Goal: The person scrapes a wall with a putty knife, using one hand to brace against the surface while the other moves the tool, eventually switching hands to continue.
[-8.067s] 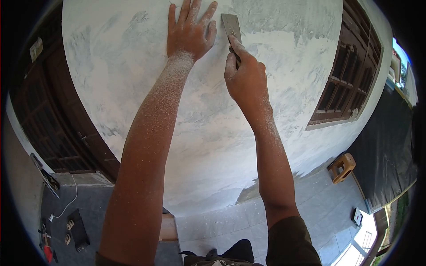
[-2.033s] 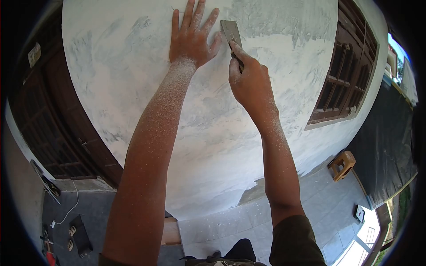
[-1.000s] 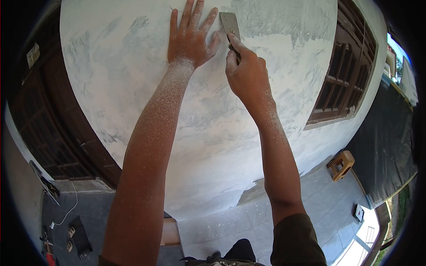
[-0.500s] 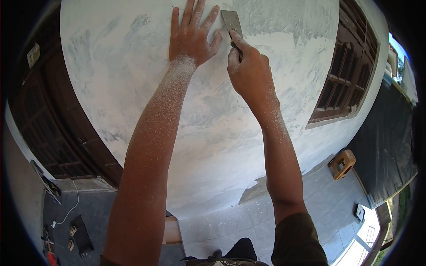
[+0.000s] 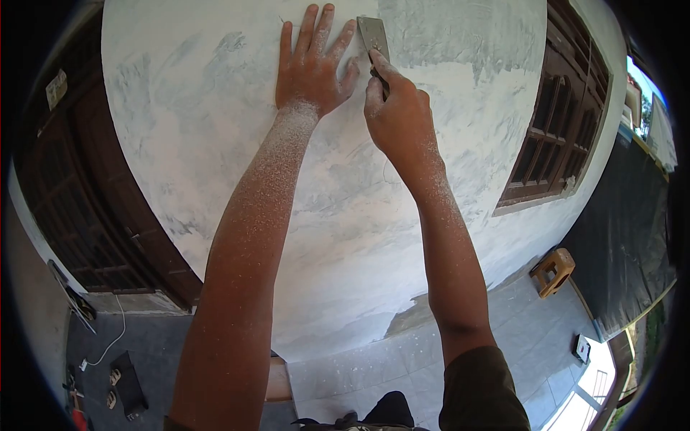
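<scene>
My left hand (image 5: 310, 72) lies flat on the white wall (image 5: 338, 172) with its fingers spread, and white dust coats the wrist and forearm. Just to its right, my right hand (image 5: 399, 108) grips a putty knife (image 5: 374, 36) by the handle, the index finger stretched along the blade. The flat metal blade points up and sits against the wall, close to the left fingertips. Grey smears mark the plaster, and a rougher grey patch (image 5: 460, 36) spreads to the right of the blade. My palm hides most of the handle.
A brown wooden window (image 5: 557, 122) is on the right, a dark door (image 5: 93, 194) on the left. Below stand a small stool (image 5: 553, 273) on the grey tiled floor (image 5: 460, 359) and a pair of sandals (image 5: 113, 388). A white cable (image 5: 118, 337) lies at lower left.
Both hands appear slightly lower in view, as the camera has tilted a little. The putty knife stays at nearly the same place, and both hands keep their poses.
</scene>
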Demonstrator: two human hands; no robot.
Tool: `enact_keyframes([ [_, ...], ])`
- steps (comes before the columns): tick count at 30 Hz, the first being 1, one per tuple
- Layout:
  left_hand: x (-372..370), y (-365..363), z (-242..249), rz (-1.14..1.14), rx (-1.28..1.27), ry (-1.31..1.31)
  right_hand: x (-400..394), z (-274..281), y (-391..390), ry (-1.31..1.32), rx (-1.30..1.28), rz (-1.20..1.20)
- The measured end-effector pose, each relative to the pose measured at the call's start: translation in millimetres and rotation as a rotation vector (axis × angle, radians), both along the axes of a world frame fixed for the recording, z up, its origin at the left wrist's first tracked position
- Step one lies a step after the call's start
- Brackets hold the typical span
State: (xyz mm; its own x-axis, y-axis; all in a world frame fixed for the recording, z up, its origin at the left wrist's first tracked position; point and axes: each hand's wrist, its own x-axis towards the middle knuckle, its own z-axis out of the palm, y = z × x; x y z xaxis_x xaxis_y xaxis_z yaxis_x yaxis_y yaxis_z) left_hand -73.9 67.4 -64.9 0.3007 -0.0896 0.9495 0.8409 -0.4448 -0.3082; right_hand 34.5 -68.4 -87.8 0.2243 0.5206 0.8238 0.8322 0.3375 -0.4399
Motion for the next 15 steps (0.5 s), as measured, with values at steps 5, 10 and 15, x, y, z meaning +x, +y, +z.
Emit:
enact_keyframes([
  [5,1,-1,0,-0.010,0.012,-0.008,1,-19,-5,-0.016,-0.005,-0.008],
  [10,2,-1,2,-0.012,-0.005,-0.016,3,-4,-3,0.003,-0.031,0.037],
  [15,0,-3,3,-0.025,0.002,-0.001,5,-23,-2,0.008,-0.007,0.004],
])
